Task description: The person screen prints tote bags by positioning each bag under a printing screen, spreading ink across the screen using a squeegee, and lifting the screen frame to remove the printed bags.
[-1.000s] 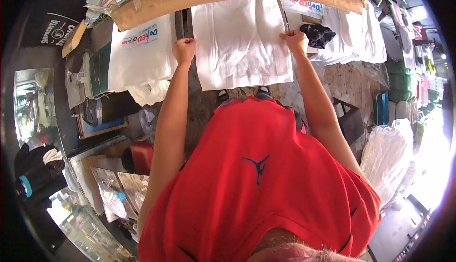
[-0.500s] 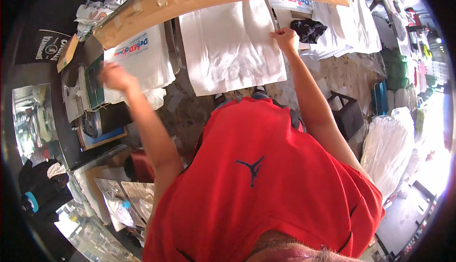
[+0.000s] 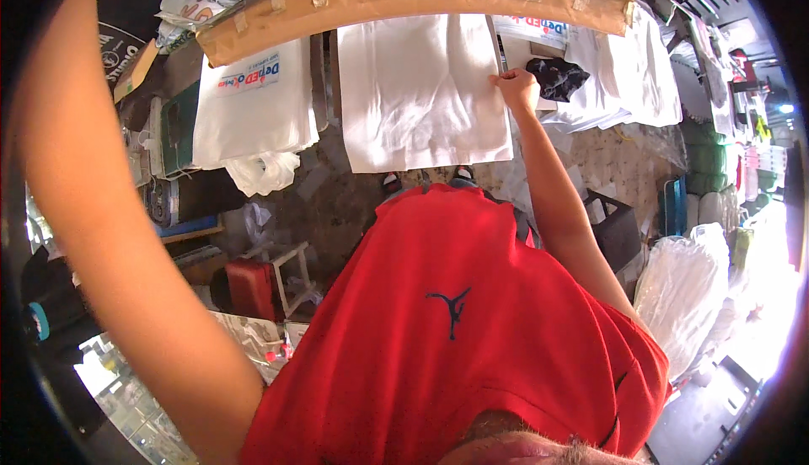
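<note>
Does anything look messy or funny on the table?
Yes, the black cloth looks a bit odd. It's bunched up just past the right hand, while the white cloth beside it is spread out with only soft wrinkles.

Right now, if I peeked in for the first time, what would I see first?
Probably the big red shirt, filling the bottom middle. Then the left arm, looming large along the left side. Above the shirt, near the top middle, is a white cloth, the right hand pinching its right edge.
</note>
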`<state>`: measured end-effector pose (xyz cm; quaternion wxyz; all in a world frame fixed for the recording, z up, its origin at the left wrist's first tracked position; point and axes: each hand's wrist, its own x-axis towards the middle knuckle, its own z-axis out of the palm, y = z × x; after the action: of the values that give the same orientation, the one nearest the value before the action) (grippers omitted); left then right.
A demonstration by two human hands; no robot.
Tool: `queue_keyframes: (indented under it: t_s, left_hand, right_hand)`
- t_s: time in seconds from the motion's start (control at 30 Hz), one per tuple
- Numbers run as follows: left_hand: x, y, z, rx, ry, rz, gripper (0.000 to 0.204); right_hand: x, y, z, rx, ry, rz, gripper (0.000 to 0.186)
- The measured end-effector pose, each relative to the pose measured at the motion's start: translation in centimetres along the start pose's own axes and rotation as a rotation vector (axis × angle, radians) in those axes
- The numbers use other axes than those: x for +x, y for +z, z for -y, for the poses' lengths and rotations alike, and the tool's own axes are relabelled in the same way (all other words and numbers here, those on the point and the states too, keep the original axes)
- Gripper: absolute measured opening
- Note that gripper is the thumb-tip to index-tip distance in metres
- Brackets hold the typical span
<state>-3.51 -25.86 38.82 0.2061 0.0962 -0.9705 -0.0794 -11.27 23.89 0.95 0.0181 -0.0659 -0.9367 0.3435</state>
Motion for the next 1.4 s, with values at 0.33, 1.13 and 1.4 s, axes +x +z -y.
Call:
queue_keyframes:
  t_s: [0.33,1.13,1.4]
  left_hand:
    - [-5.4,-3.8,-15.5,0.297,0.354,-0.02,0.031]
    - [-20.3,23.0,-20.9,-0.378,0.597,0.324,0.035]
    - [-20.6,23.3,-20.9,-0.368,0.59,0.353,0.035]
  right_hand:
    - [1.5,-0.6,-1.7,0.199,0.077,0.161,0.036]
    - [23.0,-1.1,-12.8,0.081,0.434,-0.185,0.082]
    - [24.3,0.3,-12.9,0.037,0.646,-0.201,0.089]
